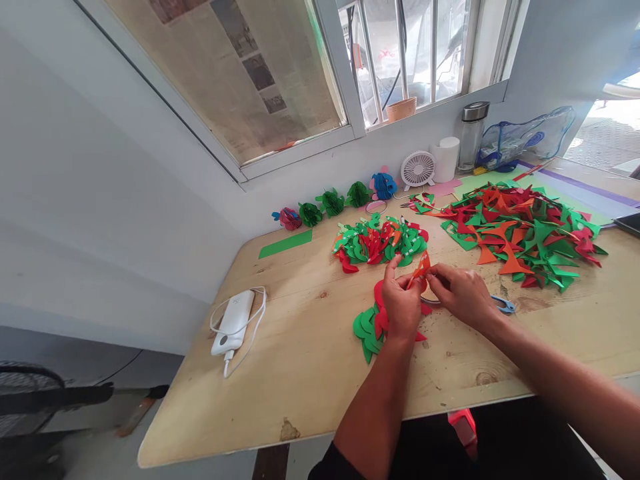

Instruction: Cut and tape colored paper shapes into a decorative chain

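Observation:
Between my two hands is a small orange paper piece (423, 265) with pale spots. My left hand (401, 300) pinches its left side, and the fingers of my right hand (463, 291) close on its right side. Under and beside my left hand lie red paper cutouts (380, 320) and a stack of green paper cutouts (367, 330). Just past my hands spreads a heap of green, red and orange cutouts (380, 241), several with pale marks. Scissors with a blue handle (504, 305) rest on the table, partly hidden by my right hand.
A large pile of paper scraps (520, 230) covers the right side of the wooden table (290, 333). Folded paper figures (333, 202) line the wall, near a small white fan (418, 169) and a glass bottle (471, 137). A white power bank (233, 322) with its cable lies left.

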The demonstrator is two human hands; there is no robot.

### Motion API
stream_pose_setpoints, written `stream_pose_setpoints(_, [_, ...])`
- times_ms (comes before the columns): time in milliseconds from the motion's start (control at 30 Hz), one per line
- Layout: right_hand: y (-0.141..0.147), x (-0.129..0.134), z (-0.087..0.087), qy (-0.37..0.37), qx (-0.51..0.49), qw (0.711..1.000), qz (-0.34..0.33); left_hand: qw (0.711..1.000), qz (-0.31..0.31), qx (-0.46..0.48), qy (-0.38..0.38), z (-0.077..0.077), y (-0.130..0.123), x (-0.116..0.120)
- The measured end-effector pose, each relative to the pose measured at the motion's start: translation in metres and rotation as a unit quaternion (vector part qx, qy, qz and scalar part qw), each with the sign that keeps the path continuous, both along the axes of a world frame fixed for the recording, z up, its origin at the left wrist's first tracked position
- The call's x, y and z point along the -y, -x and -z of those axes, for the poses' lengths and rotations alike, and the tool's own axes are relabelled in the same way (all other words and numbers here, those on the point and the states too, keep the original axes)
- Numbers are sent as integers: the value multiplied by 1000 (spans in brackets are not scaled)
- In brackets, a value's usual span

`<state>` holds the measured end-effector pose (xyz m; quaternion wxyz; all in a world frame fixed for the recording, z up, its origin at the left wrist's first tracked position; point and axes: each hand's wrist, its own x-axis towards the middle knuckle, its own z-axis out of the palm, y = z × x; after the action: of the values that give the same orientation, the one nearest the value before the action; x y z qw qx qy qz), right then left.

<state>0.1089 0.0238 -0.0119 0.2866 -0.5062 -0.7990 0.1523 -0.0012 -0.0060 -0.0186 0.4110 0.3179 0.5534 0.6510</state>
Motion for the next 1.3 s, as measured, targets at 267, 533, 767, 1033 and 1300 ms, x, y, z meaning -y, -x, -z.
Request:
stream_pose_setpoints(267, [-4, -5, -5, 55, -112, 992, 32, 1000, -16, -4, -4, -3, 3, 1])
stream_pose_setpoints(533, [-3, -10, -3, 118, -216, 969, -14, 1000, 5, 13, -18, -2, 0, 0])
stream_pose_setpoints(767, [-3, -12, -2, 156, -250, 955, -21, 1000, 7, 27, -10, 0, -1, -1])
stream_pose_setpoints(1033, [-2, -12, -7, 191, -298, 935, -5, 998, 40, 20, -36, -1, -1, 2])
stream_pose_setpoints(1300, [-5, -15, -11, 213, -331, 919, 8, 994, 54, 81, -52, -7, 0, 3])
